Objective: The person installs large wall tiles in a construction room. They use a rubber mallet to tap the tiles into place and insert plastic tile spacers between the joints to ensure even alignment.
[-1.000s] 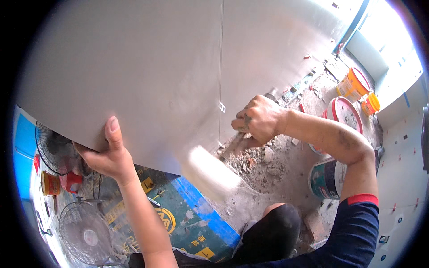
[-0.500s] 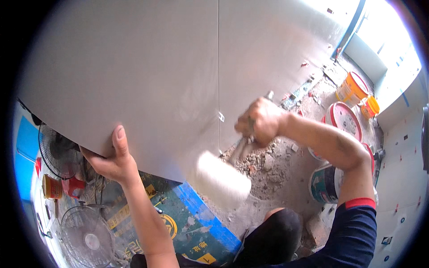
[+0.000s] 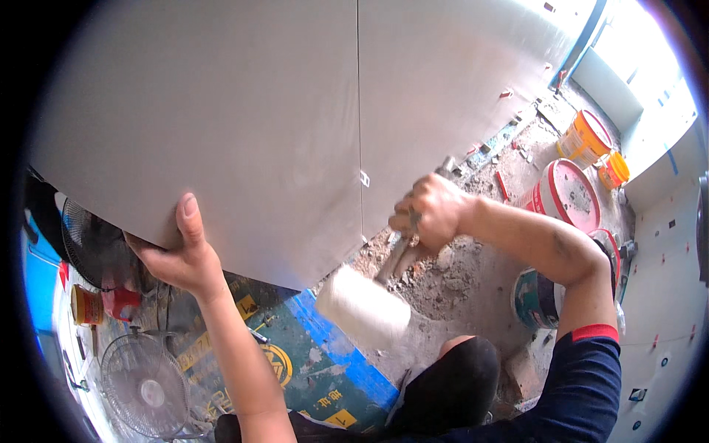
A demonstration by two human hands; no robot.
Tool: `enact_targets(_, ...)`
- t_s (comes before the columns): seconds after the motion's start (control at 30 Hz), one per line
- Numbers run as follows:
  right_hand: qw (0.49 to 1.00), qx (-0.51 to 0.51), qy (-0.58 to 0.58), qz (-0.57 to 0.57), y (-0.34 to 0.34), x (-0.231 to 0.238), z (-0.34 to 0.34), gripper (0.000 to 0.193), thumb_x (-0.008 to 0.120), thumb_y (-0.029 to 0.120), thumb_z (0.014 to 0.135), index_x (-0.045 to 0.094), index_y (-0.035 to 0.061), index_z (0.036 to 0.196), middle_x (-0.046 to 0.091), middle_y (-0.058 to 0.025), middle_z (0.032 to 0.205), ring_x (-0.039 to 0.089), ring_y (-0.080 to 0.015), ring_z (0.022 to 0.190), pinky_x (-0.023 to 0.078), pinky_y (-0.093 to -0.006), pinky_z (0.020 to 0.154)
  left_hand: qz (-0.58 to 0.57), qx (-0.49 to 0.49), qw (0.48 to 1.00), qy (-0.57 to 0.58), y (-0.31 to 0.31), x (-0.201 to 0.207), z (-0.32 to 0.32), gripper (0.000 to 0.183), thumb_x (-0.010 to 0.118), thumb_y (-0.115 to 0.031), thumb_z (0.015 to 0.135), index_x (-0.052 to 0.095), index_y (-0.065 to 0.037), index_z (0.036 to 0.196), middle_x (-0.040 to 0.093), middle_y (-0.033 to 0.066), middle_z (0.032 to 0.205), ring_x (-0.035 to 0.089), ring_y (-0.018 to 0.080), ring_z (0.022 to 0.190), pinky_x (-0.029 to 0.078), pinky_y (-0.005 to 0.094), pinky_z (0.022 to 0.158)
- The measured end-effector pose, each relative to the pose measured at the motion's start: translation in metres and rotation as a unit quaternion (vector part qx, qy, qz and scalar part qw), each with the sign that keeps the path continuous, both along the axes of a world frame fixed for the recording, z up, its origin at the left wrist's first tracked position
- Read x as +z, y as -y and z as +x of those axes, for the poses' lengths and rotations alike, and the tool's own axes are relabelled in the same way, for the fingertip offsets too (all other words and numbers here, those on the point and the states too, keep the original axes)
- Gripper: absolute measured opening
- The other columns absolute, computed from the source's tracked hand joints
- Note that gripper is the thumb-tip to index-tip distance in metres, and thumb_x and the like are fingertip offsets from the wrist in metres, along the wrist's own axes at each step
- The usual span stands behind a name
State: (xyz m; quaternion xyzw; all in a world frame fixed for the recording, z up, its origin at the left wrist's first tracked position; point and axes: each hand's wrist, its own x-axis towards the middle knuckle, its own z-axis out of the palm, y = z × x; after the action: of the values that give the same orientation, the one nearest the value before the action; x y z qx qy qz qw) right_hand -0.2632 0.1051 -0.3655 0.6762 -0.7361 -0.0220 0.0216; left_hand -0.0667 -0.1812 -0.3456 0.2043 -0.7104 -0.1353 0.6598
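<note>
A large grey tile (image 3: 207, 111) fills the upper left, meeting a second grey tile (image 3: 436, 81) along a thin dark joint. My left hand (image 3: 181, 247) grips the lower edge of the first tile, thumb on its face and fingers hidden behind. In my right hand (image 3: 428, 214) is the handle of a mallet with a thick white head (image 3: 363, 306). The mallet head hangs just below the tile's lower corner; whether it touches the tile I cannot tell. A small white clip (image 3: 364, 179) sits in the joint.
Rubble (image 3: 443, 277) lies under the tiles' edge. Buckets stand at right: a red-and-white one (image 3: 569, 196), a yellow one (image 3: 583, 140) and a dark green one (image 3: 533, 299). A fan (image 3: 148, 384) stands at lower left, beside green floor sheeting (image 3: 295, 369) with blue tape.
The mallet head has shifted slightly left, and my right hand has moved a little lower. My left hand keeps its hold on the tile edge, slightly higher in view.
</note>
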Motion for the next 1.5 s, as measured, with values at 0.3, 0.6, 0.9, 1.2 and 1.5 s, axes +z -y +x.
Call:
enact_targets(0.3, 0.985, -0.125, 0.006, 0.122, 0.022, -0.030, 0.004, 0.077, 0.037, 0.082, 0.084, 0.071, 0.0130, 0.086, 0.070, -0.0081, 0.073, 0.071, -0.0248, 0.075, 0.056, -0.0382, 0.070, 0.012, -0.001, 1.000, 0.002, -0.003, -0.001, -0.002, 0.086, 0.070, -0.061, 0.080, 0.046, 0.008, 0.126, 0.060, 0.0230, 0.113, 0.064, 0.0321, 0.106, 0.060, 0.0374, 0.079)
enact_targets(0.6, 0.970, -0.135, 0.049, 0.197, 0.000, -0.103, 0.015, 0.074, 0.040, 0.078, 0.087, 0.071, 0.0108, 0.086, 0.068, -0.0062, 0.071, 0.069, -0.0216, 0.068, 0.053, -0.0390, 0.063, -0.009, 0.013, 1.000, -0.005, 0.010, -0.002, 0.001, 0.084, 0.074, -0.061, 0.076, 0.050, 0.007, 0.121, 0.063, 0.0176, 0.108, 0.068, 0.0306, 0.098, 0.062, 0.0365, 0.074)
enact_targets(0.9, 0.949, -0.080, -0.037, 0.304, 0.040, -0.153, -0.015, 0.073, 0.040, 0.078, 0.087, 0.070, 0.0123, 0.080, 0.069, -0.0019, 0.075, 0.069, -0.0199, 0.071, 0.055, -0.0360, 0.063, 0.022, 0.017, 0.999, 0.033, 0.021, -0.004, 0.011, 0.079, 0.073, -0.065, 0.075, 0.058, 0.006, 0.107, 0.067, 0.0158, 0.091, 0.071, 0.0276, 0.084, 0.062, 0.0373, 0.067)
enact_targets(1.2, 0.955, -0.146, 0.049, 0.255, 0.037, -0.168, -0.009, 0.076, 0.036, 0.079, 0.088, 0.071, 0.0112, 0.088, 0.070, -0.0061, 0.079, 0.069, -0.0179, 0.074, 0.056, -0.0383, 0.069, 0.007, 0.006, 1.000, 0.029, 0.017, -0.002, 0.010, 0.079, 0.073, -0.066, 0.075, 0.059, 0.006, 0.106, 0.067, 0.0149, 0.093, 0.070, 0.0277, 0.086, 0.061, 0.0376, 0.070)
enact_targets(1.5, 0.900, -0.298, 0.251, 0.197, -0.087, -0.274, 0.121, 0.067, 0.044, 0.074, 0.088, 0.073, 0.0129, 0.087, 0.071, -0.0134, 0.081, 0.070, -0.0317, 0.074, 0.055, -0.0446, 0.068, -0.013, 0.008, 1.000, 0.012, 0.008, -0.001, 0.003, 0.078, 0.067, -0.067, 0.079, 0.057, 0.007, 0.104, 0.065, 0.0169, 0.095, 0.070, 0.0260, 0.087, 0.060, 0.0361, 0.071)
